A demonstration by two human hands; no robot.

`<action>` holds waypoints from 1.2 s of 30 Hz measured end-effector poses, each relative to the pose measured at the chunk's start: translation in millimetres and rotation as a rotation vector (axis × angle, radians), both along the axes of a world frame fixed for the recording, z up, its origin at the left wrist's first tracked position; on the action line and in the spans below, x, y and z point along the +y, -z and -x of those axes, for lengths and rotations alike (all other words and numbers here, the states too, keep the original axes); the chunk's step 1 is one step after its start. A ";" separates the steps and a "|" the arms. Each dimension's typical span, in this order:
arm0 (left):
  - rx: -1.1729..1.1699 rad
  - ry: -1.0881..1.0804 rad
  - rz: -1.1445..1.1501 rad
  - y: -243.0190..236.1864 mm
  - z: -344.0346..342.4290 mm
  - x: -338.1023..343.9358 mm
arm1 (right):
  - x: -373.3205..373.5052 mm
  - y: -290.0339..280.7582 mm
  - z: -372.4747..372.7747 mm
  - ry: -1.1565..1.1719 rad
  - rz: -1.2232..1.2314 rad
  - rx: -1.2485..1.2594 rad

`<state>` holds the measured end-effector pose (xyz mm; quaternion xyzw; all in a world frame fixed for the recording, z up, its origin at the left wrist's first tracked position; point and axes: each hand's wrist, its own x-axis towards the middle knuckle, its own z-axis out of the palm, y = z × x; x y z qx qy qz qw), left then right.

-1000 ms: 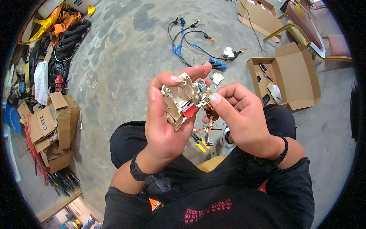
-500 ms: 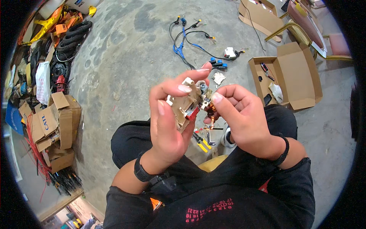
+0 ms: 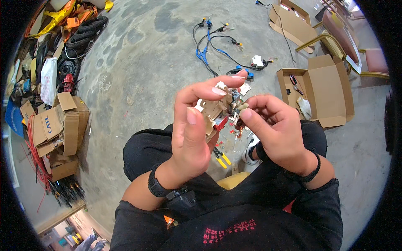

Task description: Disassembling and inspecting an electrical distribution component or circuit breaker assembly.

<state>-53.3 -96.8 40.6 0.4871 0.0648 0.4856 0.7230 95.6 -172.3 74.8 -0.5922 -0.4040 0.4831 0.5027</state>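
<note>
Held up over my lap is an opened circuit breaker (image 3: 213, 111), a beige plastic housing with a red part and small metal parts showing at its right side. My left hand (image 3: 190, 138) grips its housing between thumb and fingers. With thumb and forefinger, my right hand (image 3: 278, 129) pinches at the small parts on that right side, and its fingertips partly hide them. Coppery bits (image 3: 239, 134) show just below the right fingertips; whether they are attached cannot be made out.
Yellow-handled pliers (image 3: 222, 159) lie on the floor between my legs, near small scraps. Beyond my hands are a blue-and-black cable harness (image 3: 203, 54) and a white block (image 3: 257, 61). An open cardboard box (image 3: 335, 92) holding tools sits right; stacked cartons (image 3: 77, 125) and clutter stand left.
The view has shifted slightly. My right fingertips have moved in over the breaker's small parts. The bent metal strip that hung below my right hand no longer shows clearly.
</note>
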 end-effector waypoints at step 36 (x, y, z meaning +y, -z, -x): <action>-0.025 0.137 0.221 3.8 2.7 3.6 | 8.0 -6.1 -8.6 -0.030 0.199 0.282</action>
